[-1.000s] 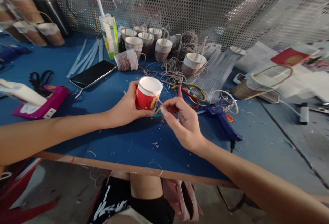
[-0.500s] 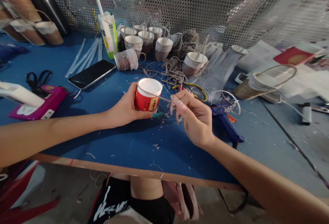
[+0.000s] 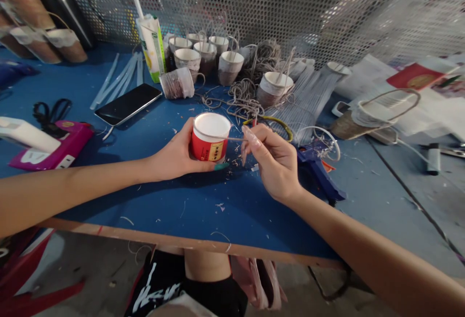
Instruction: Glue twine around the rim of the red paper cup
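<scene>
Red cup: the red cup is at the middle of the frame, with its white mouth upward; its long axis is nearly vertical, and the inside is seen from above.
Printed label: the yellow label is on the front right part of the wall, turned toward the viewer.
Cup base: whether it touches the bench, I cannot tell.
Cord: the thin cord passes across the front of the cup just below the rim, then runs almost horizontally to the right, and looks straight between cup and hand.
Left hand: the left hand is gripping the cup from its left side; the thumb lies along the lower front and points to the right, with a green nail.
Left forearm: it enters from the left edge of the frame and rises only slightly toward the centre.
Right hand: the right hand, right of centre, has thumb and index closed on the cord; the other fingers are bent downward.
Right forearm: it comes diagonally from the lower right corner, up and to the left.
Near the right hand: a blue glue gun lies just beside it, on its right.
Upper middle: several wrapped cups stand together, and one lies on its side.
</scene>
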A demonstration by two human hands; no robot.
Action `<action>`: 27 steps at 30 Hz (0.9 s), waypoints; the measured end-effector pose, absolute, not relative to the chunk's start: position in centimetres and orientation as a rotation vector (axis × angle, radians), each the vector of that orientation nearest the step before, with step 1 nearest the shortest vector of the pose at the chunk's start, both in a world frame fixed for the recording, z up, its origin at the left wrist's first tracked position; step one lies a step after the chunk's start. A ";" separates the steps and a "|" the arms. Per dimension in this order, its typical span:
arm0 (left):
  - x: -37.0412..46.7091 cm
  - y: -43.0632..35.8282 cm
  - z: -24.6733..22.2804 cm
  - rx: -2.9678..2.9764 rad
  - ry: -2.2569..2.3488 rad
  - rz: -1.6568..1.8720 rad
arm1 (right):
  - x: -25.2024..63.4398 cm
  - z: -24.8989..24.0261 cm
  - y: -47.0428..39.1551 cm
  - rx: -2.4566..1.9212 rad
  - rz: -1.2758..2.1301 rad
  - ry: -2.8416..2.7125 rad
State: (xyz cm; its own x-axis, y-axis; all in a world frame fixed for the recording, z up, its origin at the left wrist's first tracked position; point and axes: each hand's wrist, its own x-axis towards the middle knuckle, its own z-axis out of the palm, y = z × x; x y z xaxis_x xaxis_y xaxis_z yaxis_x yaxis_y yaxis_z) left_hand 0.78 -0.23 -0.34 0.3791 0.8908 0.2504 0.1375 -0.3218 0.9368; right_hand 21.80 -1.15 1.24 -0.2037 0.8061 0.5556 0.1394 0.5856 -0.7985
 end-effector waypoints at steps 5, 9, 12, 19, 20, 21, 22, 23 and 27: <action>0.9 -0.4 -0.1 1.759 0.914 1.030 | 21.7 1.5 -1.1 -0.801 0.731 -1.693; 0.9 -0.4 -0.1 1.769 0.897 1.023 | 21.7 1.6 -1.0 -0.777 0.728 -1.695; 0.8 -0.3 -0.2 1.766 0.880 1.031 | 21.7 1.6 -1.1 -0.782 0.707 -1.710; 0.9 -0.3 -0.1 1.717 0.884 1.005 | 21.8 1.5 -1.4 -0.789 0.688 -1.737; 0.9 -0.3 -0.1 1.716 0.891 1.007 | 21.8 1.5 -1.4 -0.776 0.687 -1.732; 0.8 -0.3 -0.1 1.715 0.899 1.011 | 21.8 1.4 -1.4 -0.763 0.682 -1.728; 0.8 -0.2 -0.2 1.715 0.907 1.016 | 21.8 1.4 -1.4 -0.751 0.674 -1.726; 0.7 -0.2 -0.2 1.713 0.914 1.020 | 21.8 1.3 -1.4 -0.740 0.664 -1.726; 0.7 0.0 -0.5 1.700 0.939 1.041 | 22.0 1.0 -1.4 -0.698 0.630 -1.745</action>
